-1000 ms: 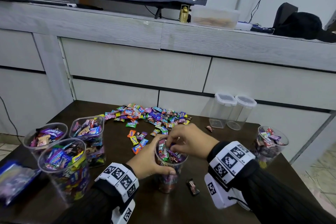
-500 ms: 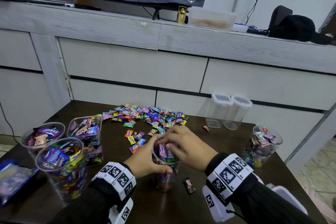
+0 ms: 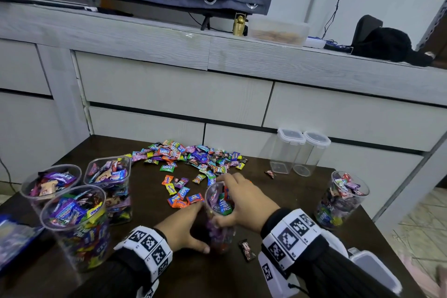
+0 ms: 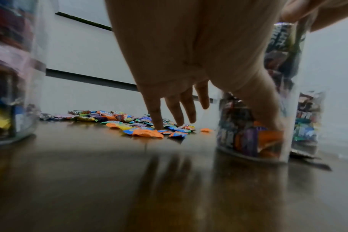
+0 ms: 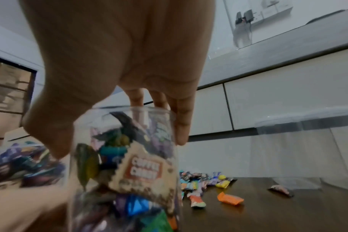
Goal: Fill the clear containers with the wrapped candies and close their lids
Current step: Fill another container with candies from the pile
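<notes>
A tall clear container (image 3: 221,237) nearly full of wrapped candies stands lidless on the dark table near the front middle. My right hand (image 3: 244,203) grips its top, thumb on the near wall and fingers over the far rim; the right wrist view shows the container (image 5: 125,172) under that hand (image 5: 119,62). My left hand (image 3: 181,227) lies just left of it with straight fingers (image 4: 175,109) reaching down onto loose candies (image 3: 181,198); the index tip touches an orange candy (image 4: 147,133) and the thumb lies against the container (image 4: 248,133). A big candy pile (image 3: 188,155) lies farther back.
Three open candy-filled containers (image 3: 75,220) cluster at the left, another (image 3: 343,198) stands at the right. Two empty lidded containers (image 3: 287,150) stand at the back right. A dark candy (image 3: 246,247) lies by my right wrist. A white lid (image 3: 372,271) sits lower right. Grey cabinet behind.
My left hand let go of the container's side and stretched its fingers to the loose candies. My right hand stopped pushing candies in and took hold of the container's top.
</notes>
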Tool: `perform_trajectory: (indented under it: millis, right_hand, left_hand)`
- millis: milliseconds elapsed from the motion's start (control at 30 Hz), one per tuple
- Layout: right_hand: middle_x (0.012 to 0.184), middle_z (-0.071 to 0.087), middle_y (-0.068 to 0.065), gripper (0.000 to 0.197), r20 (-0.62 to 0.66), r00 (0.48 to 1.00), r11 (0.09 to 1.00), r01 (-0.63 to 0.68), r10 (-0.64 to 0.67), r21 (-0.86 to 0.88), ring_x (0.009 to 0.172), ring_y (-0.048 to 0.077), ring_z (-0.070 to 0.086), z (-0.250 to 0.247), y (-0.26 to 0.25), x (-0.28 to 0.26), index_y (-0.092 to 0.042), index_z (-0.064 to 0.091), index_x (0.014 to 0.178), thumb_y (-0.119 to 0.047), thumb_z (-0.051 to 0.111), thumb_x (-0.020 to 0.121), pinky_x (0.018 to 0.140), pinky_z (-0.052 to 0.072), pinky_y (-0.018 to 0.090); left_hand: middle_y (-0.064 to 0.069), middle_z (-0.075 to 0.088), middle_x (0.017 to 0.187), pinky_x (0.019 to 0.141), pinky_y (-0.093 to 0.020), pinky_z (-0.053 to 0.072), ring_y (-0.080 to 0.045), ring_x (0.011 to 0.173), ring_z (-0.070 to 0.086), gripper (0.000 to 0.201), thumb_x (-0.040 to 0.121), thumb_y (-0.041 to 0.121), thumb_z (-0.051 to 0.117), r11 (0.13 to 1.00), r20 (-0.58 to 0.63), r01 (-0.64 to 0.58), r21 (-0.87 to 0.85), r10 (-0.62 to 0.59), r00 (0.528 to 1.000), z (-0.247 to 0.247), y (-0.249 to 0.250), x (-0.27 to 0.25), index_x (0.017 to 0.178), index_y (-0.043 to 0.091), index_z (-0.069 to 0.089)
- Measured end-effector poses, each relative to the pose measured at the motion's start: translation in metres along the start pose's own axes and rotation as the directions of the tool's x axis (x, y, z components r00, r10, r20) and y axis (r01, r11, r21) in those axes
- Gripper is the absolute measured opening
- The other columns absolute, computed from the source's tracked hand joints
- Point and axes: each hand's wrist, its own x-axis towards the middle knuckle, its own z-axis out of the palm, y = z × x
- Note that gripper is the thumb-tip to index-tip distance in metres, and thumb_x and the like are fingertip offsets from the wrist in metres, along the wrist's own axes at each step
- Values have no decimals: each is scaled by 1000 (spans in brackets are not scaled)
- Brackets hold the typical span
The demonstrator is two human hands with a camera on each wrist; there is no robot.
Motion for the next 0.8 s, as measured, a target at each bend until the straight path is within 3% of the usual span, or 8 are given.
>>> perform_trajectory:
  millis: [100,233,400,533,633,667,733,800]
  right_hand:
    - [126,44,7,87,32,990,989,-132,134,-72,112,25,51,-14,19,2,-19,34,135,-46,78,65,95,46,34]
    - [123,50,6,82,-12,952,912,-296,305,-284,114,26,48,-36,59,4,-22,38,127,-54,76,61,96,43,39]
    - [121,56,10,80,-14,853,811,-500,521,-304,110,29,54,-63,111,13,-16,41,123,-43,84,61,92,49,42]
    - [113,62,15,49,-128,765,689,-628,631,-362,106,32,59,-72,148,23,-9,46,111,-29,74,78,81,49,36]
    - [116,61,19,24,-178,695,626,-710,697,-322,107,36,58,-72,174,31,-10,46,96,-24,63,87,80,47,35]
    - [121,58,20,20,-168,688,619,-714,706,-326,112,36,56,-72,182,32,-10,49,96,-29,56,92,79,46,32]
    - [134,50,20,35,-174,669,620,-738,722,-266,122,34,49,-73,193,35,-8,55,115,-34,36,100,62,39,21]
    - [138,47,18,47,-176,647,616,-762,742,-201,125,31,47,-74,200,44,-3,44,134,-35,34,100,53,39,17]
  left_hand:
    - [11,39,144,110,-31,35,-7,133,38,78,77,50,74,954,23,97,283,-108,994,1,-8,-4,142,30,36]
    - [11,31,151,110,-33,31,-8,138,31,62,84,53,65,901,62,95,423,-134,989,6,-12,-5,138,36,39]
    - [12,28,150,108,-33,31,-9,137,29,60,85,57,61,860,74,71,505,-125,989,5,-12,-2,138,38,40]
    - [14,28,147,107,-33,31,-8,135,29,60,83,60,61,851,81,67,521,-127,989,4,-13,-1,136,40,40]
    - [15,30,143,105,-31,31,-6,132,30,59,82,61,61,852,77,60,520,-117,990,3,-14,0,133,41,41]
    - [16,31,142,104,-31,31,-5,131,30,58,81,62,61,855,76,59,515,-114,991,3,-14,1,132,41,42]
    - [17,32,139,104,-30,32,-4,129,31,56,81,62,61,860,73,62,506,-115,991,3,-13,2,130,42,43]
    - [17,34,136,103,-30,34,-4,128,33,51,83,61,59,866,66,73,494,-121,991,1,-11,4,128,41,46]
